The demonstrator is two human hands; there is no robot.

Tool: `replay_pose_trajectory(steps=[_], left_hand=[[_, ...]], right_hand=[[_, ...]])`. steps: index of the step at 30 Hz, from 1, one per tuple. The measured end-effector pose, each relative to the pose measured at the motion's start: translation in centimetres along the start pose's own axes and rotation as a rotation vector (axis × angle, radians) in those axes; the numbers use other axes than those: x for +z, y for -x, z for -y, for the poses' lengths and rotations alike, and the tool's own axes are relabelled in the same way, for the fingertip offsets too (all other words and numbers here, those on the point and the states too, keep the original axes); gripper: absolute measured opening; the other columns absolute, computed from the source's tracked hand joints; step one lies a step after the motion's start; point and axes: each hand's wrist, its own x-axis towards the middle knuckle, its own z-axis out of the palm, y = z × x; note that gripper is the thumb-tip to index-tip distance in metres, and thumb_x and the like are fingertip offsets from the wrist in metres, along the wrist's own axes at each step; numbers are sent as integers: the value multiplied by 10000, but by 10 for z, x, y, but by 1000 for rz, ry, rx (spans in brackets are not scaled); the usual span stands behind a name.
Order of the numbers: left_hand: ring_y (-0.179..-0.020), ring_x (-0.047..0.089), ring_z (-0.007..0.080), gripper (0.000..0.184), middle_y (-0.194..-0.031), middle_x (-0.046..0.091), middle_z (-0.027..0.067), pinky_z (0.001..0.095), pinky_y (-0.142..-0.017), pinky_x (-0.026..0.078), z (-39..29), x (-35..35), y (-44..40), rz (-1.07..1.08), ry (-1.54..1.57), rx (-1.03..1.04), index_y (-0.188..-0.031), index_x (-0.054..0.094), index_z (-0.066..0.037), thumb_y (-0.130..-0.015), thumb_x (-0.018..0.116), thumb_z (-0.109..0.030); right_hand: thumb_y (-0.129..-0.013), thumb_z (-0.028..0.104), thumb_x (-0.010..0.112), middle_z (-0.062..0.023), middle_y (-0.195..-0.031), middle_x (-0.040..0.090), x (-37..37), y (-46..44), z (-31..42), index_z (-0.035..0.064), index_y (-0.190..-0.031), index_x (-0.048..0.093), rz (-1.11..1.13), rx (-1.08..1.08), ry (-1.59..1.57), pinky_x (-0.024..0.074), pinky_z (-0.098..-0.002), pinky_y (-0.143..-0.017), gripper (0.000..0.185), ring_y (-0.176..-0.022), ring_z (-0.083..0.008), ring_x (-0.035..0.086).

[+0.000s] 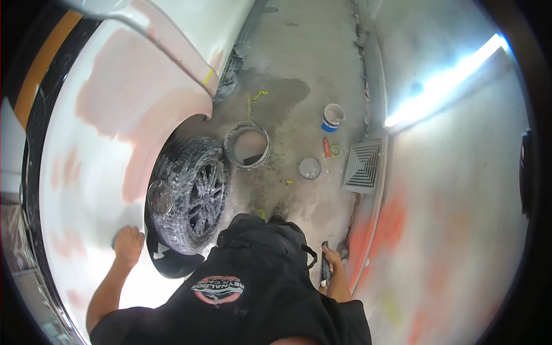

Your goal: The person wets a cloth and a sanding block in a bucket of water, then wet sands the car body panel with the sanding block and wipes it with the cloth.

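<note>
My left hand (129, 244) is closed against the white car fender (95, 201), just ahead of the wheel arch. A small teal edge shows beside its fingers; the rest of that piece is hidden under the hand. Patches of pinkish filler (118, 75) cover parts of the fender. Down at my right side, my right hand (332, 257) grips a dark, long, narrow block (325, 264) held roughly upright. The tire (181, 224) beside my left hand is streaked with whitish residue, and a round clear disc (160, 196) appears against its tread.
A bucket of cloudy water (247, 138) with a dark block in it stands by the wheel. A smaller tub (333, 117), a round lid-like container (310, 168), a red tool (326, 147) and a tape roll (335, 151) lie farther right. The wall (448, 230) bounds the right side.
</note>
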Motion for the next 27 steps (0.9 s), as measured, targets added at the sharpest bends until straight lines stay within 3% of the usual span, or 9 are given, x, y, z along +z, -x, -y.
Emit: replay_pose_trajectory(steps=[2, 5, 8, 11, 13, 16, 17, 22, 27], left_hand=[[-809, 587, 324, 197, -779, 554, 92, 477, -702, 471, -39, -3, 38, -10, 186, -129, -799, 680, -125, -695, 837, -182], [-956, 636, 318, 204, -923, 654, 82, 467, -859, 514, -119, 96, 74, 22, 433, -468, -937, 725, -157, -836, 817, -308], [-1012, 682, 357, 296, -1013, 726, 131, 495, -888, 535, -177, 116, 100, 203, 784, -1085, -979, 763, -129, -866, 787, -403], [-820, 757, 280, 439, -881, 777, 154, 435, -772, 598, -272, 179, 136, 67, 1308, -1752, -983, 786, -58, -792, 862, -446], [-871, 762, 330, 522, -879, 775, 174, 450, -825, 593, -367, 216, 150, 95, 1428, -1995, -1026, 774, -35, -773, 852, -484], [-1102, 723, 361, 507, -1137, 761, 184, 471, -940, 575, -482, 261, 167, 725, 1513, -1866, -1121, 784, -92, -765, 872, -442], [-1126, 714, 367, 504, -1173, 753, 186, 468, -953, 573, -505, 252, 173, 722, 1518, -1916, -1137, 779, -80, -777, 864, -422], [-1015, 736, 372, 434, -1036, 767, 213, 463, -894, 580, -523, 257, 185, 397, 1588, -2067, -1076, 775, -40, -815, 812, -385], [-976, 725, 402, 427, -982, 754, 237, 494, -885, 562, -447, 260, 204, -167, 1514, -2248, -1029, 759, -24, -837, 788, -404]], right_hand=[[-987, 630, 547, -261, -1275, 705, -6, 0, 10, 65, -1343, 685, -7, 62, -63, 550, -516, -914, 682, -1121, -432, 707], [-987, 623, 554, -251, -1262, 707, -40, -25, 56, 54, -1335, 685, 4, -96, 215, 547, -509, -912, 680, -1114, -420, 703], [-987, 615, 561, -241, -1249, 709, -30, -46, 102, 43, -1328, 685, 67, -183, 473, 545, -502, -910, 678, -1107, -407, 700], [-988, 608, 567, -230, -1237, 711, 6, -52, 166, 32, -1321, 684, 122, -259, 712, 542, -495, -907, 676, -1100, -394, 697], [-988, 603, 572, -224, -1229, 712, 39, -56, 208, 24, -1316, 684, 171, -323, 852, 540, -490, -906, 674, -1096, -386, 695], [-988, 595, 578, -213, -1216, 714, 101, -44, 259, 13, -1308, 684, 223, -429, 1022, 537, -483, -904, 672, -1089, -373, 692], [-988, 592, 580, -210, -1212, 714, 121, -38, 272, 10, -1306, 684, 246, -462, 1064, 536, -481, -903, 672, -1086, -369, 691], [-988, 580, 592, -193, -1191, 717, 194, -14, 304, -9, -1294, 684, 340, -575, 1277, 532, -469, -899, 669, -1075, -347, 685], [-989, 567, 603, -175, -1170, 720, 245, -5, 320, -27, -1281, 683, 423, -589, 1490, 527, -457, -896, 667, -1063, -326, 680]])
